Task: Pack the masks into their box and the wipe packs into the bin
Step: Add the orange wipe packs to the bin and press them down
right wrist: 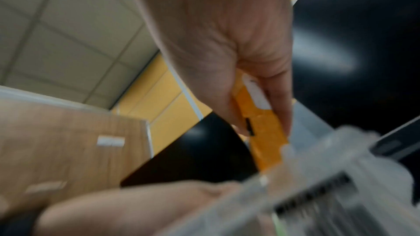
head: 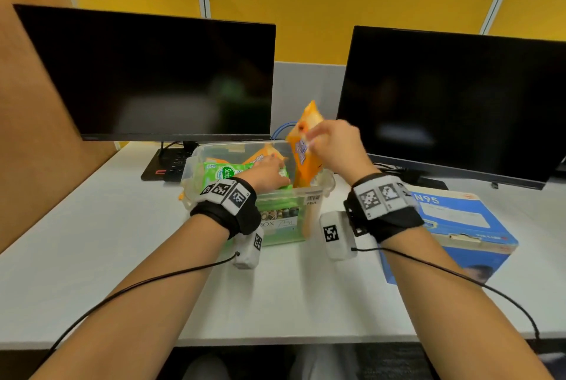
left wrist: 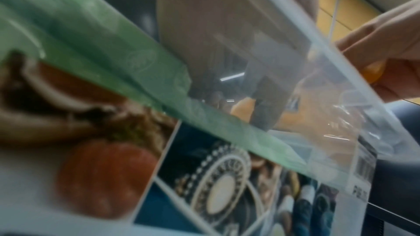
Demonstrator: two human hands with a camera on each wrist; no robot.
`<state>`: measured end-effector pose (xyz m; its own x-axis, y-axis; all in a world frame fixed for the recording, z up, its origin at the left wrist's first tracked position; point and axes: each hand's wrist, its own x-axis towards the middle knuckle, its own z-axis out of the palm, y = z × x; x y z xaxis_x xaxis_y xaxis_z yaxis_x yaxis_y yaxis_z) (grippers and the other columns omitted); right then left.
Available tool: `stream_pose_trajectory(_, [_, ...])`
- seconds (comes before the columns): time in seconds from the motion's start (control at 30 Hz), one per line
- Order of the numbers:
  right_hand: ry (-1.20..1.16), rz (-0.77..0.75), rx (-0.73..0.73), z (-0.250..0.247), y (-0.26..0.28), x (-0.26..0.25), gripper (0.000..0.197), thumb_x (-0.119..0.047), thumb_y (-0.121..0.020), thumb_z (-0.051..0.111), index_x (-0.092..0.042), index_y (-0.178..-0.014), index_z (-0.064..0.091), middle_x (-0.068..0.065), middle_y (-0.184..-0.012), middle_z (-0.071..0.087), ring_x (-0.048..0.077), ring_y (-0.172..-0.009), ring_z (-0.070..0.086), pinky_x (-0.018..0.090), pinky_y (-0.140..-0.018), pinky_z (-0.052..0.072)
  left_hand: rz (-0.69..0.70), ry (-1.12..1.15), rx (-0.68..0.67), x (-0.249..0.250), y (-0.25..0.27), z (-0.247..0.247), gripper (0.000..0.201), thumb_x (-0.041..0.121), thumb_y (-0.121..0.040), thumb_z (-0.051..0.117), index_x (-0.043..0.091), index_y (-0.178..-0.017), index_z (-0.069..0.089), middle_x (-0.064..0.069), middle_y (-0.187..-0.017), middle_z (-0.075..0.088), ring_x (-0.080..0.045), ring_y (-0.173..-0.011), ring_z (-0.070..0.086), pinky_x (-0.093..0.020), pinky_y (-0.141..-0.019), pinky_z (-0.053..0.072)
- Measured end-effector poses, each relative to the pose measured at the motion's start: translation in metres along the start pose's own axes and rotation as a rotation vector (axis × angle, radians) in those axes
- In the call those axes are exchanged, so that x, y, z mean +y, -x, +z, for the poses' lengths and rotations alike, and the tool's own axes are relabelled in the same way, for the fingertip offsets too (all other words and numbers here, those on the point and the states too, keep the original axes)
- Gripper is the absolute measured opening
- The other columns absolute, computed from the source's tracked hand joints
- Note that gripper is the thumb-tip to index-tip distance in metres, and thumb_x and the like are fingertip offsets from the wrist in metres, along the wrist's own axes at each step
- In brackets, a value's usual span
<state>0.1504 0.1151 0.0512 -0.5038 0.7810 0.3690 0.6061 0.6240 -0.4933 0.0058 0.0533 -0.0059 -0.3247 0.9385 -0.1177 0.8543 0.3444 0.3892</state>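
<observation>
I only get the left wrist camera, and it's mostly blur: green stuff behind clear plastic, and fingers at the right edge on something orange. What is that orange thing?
Observer: An orange wipe pack, held upright by the right hand, its lower end inside the clear bin.
Visitor: And the green?
Observer: A green wipe pack lying in the bin; the left hand rests on it.
Visitor: Anything else in there?
Observer: Another orange pack lies behind the left hand.
Visitor: Where's the mask box?
Observer: The blue box marked N95 sits on the desk, right of the bin, lid closed.
</observation>
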Motion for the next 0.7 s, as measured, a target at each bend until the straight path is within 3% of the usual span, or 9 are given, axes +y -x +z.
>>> stream_pose_trajectory(0.07, [0.169, 0.011, -0.177, 0.021, 0.001, -0.007, 0.029, -0.008, -0.093, 0.052, -0.010, -0.119, 0.066, 0.012, -0.116, 0.062, 0.027, -0.105, 0.060, 0.031, -0.088, 0.051, -0.035, 0.074, 0.026, -0.002, -0.003, 0.002, 0.069, 0.030, -0.089, 0.059, 0.014, -0.148, 0.026, -0.011, -0.150, 0.032, -0.031, -0.137, 0.032, -0.047, -0.112, 0.030])
stream_pose_trajectory(0.2, [0.275, 0.024, -0.269, 0.048, 0.001, -0.007, 0.025, -0.011, -0.096, 0.045, 0.000, -0.112, 0.062, 0.017, -0.110, 0.065, 0.028, -0.089, 0.060, 0.032, -0.073, 0.046, -0.002, 0.100, 0.025, -0.003, -0.001, 0.003, 0.078, 0.028, -0.086, 0.061, 0.024, -0.150, 0.018, -0.010, -0.155, 0.024, -0.034, -0.141, 0.026, -0.050, -0.113, 0.027])
stream_pose_trajectory(0.33, [0.423, 0.085, -0.559, 0.044, -0.012, -0.019, 0.045, -0.020, -0.096, 0.049, -0.008, -0.140, 0.044, 0.012, -0.135, 0.053, 0.027, -0.110, 0.056, 0.037, -0.094, 0.046, 0.017, 0.059, -0.034, -0.003, 0.000, 0.002, 0.073, 0.029, -0.092, 0.053, 0.039, -0.151, 0.011, -0.011, -0.160, 0.006, -0.035, -0.147, 0.004, -0.054, -0.116, 0.011])
stream_pose_trajectory(0.4, [0.508, 0.054, -0.624, 0.036, -0.019, -0.020, 0.043, -0.021, -0.095, 0.051, -0.009, -0.136, 0.049, 0.012, -0.132, 0.055, 0.028, -0.109, 0.059, 0.038, -0.094, 0.048, 0.004, 0.034, -0.049, -0.002, 0.000, 0.001, 0.069, 0.029, -0.093, 0.050, 0.039, -0.150, 0.011, -0.010, -0.160, 0.005, -0.034, -0.147, 0.003, -0.053, -0.115, 0.010])
stream_pose_trajectory(0.5, [0.546, 0.016, -0.596, 0.037, -0.020, -0.017, 0.022, -0.016, -0.091, 0.056, -0.003, -0.108, 0.060, 0.011, -0.102, 0.063, 0.025, -0.088, 0.064, 0.032, -0.074, 0.054, 0.020, 0.020, -0.041, 0.000, 0.004, -0.001, 0.066, 0.024, -0.094, 0.048, 0.035, -0.150, 0.015, -0.009, -0.159, 0.010, -0.034, -0.146, 0.007, -0.052, -0.115, 0.013])
stream_pose_trajectory(0.53, [0.589, 0.005, -0.618, 0.041, -0.019, -0.018, 0.025, -0.017, -0.092, 0.055, -0.001, -0.111, 0.059, 0.012, -0.098, 0.061, 0.025, -0.086, 0.061, 0.032, -0.071, 0.051, 0.053, 0.015, -0.036, -0.002, 0.000, 0.000, 0.064, 0.022, -0.094, 0.048, 0.033, -0.150, 0.018, -0.008, -0.159, 0.013, -0.034, -0.146, 0.008, -0.052, -0.116, 0.014])
stream_pose_trajectory(0.6, [0.650, -0.003, -0.694, 0.052, -0.017, -0.017, 0.036, -0.017, -0.097, 0.048, 0.001, -0.128, 0.052, 0.016, -0.115, 0.058, 0.028, -0.102, 0.057, 0.036, -0.084, 0.046, 0.122, -0.020, -0.042, -0.002, -0.001, 0.000, 0.056, 0.018, -0.096, 0.047, 0.026, -0.149, 0.029, -0.006, -0.158, 0.017, -0.030, -0.147, 0.008, -0.048, -0.118, 0.012])
stream_pose_trajectory(0.63, [0.666, -0.011, -0.706, 0.054, -0.017, -0.017, 0.034, -0.017, -0.099, 0.045, 0.000, -0.127, 0.052, 0.016, -0.122, 0.057, 0.027, -0.105, 0.055, 0.036, -0.087, 0.044, 0.136, -0.028, -0.062, 0.000, 0.003, -0.001, 0.050, 0.018, -0.097, 0.045, 0.024, -0.146, 0.035, -0.006, -0.157, 0.023, -0.028, -0.147, 0.011, -0.046, -0.118, 0.014])
stream_pose_trajectory(0.7, [0.685, -0.002, -0.663, 0.047, -0.014, -0.019, 0.020, -0.018, -0.097, 0.047, -0.005, -0.108, 0.057, 0.010, -0.107, 0.058, 0.025, -0.092, 0.053, 0.033, -0.077, 0.042, 0.138, -0.021, -0.099, 0.003, 0.006, -0.002, 0.042, 0.020, -0.099, 0.042, 0.025, -0.141, 0.045, -0.006, -0.148, 0.041, -0.027, -0.140, 0.030, -0.040, -0.113, 0.026])
